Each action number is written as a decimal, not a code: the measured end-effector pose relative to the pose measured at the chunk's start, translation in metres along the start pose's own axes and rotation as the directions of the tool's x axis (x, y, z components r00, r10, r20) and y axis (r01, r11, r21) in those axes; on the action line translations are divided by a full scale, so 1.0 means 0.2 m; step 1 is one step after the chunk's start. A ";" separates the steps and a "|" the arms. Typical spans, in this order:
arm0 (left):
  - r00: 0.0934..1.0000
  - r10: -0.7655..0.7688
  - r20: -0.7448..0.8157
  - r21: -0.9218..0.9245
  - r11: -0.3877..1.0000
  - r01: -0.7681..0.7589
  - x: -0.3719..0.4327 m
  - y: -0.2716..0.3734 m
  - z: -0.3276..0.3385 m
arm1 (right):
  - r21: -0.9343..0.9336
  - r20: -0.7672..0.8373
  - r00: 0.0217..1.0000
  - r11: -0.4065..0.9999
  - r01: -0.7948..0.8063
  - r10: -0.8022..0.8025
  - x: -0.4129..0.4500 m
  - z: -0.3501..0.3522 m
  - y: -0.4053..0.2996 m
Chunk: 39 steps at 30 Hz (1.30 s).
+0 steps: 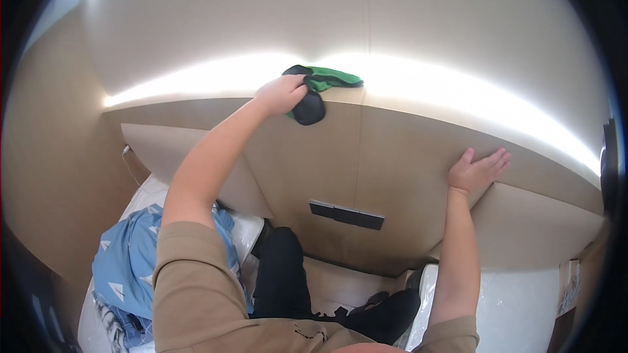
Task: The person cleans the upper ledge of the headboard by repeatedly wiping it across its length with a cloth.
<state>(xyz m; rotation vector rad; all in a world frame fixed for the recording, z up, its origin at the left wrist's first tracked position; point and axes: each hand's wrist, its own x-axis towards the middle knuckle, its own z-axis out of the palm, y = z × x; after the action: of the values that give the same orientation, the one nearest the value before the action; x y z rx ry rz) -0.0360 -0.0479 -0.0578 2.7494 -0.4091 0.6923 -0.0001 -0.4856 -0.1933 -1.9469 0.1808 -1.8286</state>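
Note:
My left hand (282, 94) grips a green and black cloth (310, 107) on the lit ledge at the top of a beige wall panel (314, 157). Part of the cloth spreads right along the ledge, and a dark flap hangs over its front edge. Off to the right, my right hand (473, 171) rests against the same panel, just below the ledge (417, 112). It holds nothing; its thumb stands apart from the fingers.
A black wall socket plate (347, 214) is set low in the panel. Padded headboards (530, 225) flank it. A plastic-covered mattress (515, 304) lies at right; blue patterned bedding (130, 255) lies on the left bed. A white charging cable (130, 166) hangs at far left.

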 end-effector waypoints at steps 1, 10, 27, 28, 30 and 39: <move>1.000 0.007 -0.016 0.029 1.000 -0.006 0.00 0.01 0.00 | -0.034 0.004 1.000 0.999 -0.012 0.012 0.01 -0.01 0.01; 0.988 -0.151 -0.003 0.057 0.987 0.151 -0.17 -0.86 -0.31 | -0.086 0.009 1.000 0.996 -0.018 0.019 -0.03 0.03 0.01; 0.733 -0.676 -0.083 -0.074 0.737 0.672 -0.54 -2.27 -0.87 | -0.038 -0.033 0.998 0.998 -0.047 0.046 -0.02 0.07 0.07; 0.732 -0.675 -0.088 -0.070 0.738 0.672 -0.54 -2.29 -0.88 | -0.046 -0.028 0.998 0.997 -0.065 0.064 -0.03 0.08 0.07; 0.753 -0.651 -0.095 0.021 0.755 0.655 -0.53 -2.29 -0.87 | -0.032 -0.023 0.998 0.998 -0.053 0.052 -0.04 0.08 0.07; 0.907 -0.421 -0.011 -0.050 0.906 0.420 -0.33 -1.52 -0.60 | -0.024 -0.029 0.999 0.999 -0.034 0.034 -0.03 0.08 0.04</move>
<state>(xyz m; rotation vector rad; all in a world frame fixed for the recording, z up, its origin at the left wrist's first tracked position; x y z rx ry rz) -0.0391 0.2846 -0.0478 2.6486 0.1733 0.5866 0.0162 -0.4867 -0.2016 -1.9238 0.2453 -1.8411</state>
